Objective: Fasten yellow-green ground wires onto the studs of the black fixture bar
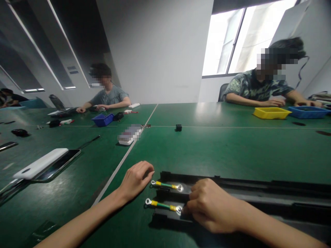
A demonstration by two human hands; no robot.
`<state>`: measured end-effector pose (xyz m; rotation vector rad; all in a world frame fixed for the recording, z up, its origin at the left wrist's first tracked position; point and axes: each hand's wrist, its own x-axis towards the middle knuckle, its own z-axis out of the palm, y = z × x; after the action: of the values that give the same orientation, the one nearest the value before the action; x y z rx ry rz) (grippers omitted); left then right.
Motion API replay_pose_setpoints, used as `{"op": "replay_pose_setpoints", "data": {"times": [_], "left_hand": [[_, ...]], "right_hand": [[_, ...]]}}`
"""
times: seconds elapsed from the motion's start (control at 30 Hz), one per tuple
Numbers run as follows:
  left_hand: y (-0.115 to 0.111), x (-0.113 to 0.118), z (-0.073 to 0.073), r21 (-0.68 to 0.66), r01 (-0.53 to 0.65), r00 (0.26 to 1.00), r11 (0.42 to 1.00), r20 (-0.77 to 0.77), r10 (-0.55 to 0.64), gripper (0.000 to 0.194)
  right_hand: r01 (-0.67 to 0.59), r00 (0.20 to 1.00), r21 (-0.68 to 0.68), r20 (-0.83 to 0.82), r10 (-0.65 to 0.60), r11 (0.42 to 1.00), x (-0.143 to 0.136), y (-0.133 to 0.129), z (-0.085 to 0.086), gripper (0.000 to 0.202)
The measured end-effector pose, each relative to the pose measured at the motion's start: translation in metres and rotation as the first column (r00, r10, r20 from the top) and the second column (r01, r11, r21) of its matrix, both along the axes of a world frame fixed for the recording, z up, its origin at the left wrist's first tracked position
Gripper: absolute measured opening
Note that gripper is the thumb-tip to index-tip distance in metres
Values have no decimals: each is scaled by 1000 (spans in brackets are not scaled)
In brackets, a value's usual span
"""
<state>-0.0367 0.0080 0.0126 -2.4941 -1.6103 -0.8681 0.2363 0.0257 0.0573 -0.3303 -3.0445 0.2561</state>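
Observation:
Two long black channel-like strips lie side by side on the green table. Each carries a short green-and-yellow cable with metal ring terminals at both ends: an upper cable and a lower cable. Their left rings stick out past the strips' ends. My right hand is closed over the strips, fingertips bent down just right of the lower cable's inner ring; what they pinch is hidden. Left of the upper cable, my left hand rests on the table with fingers curled, and no object shows in it.
Beyond the strips sits a small black cube. A white device lies by the table seam, and phones lie at left. Two people sit across, near a blue bin, a yellow tray and a blue tray.

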Motion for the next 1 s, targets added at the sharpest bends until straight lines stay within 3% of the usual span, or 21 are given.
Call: {"op": "replay_pose_setpoints", "data": {"times": [1.0], "left_hand": [[-4, -1, -1, 4, 56, 997, 998, 54, -56, 15]], "right_hand": [[13, 1000, -15, 15, -13, 1000, 0, 2, 0, 23]]}}
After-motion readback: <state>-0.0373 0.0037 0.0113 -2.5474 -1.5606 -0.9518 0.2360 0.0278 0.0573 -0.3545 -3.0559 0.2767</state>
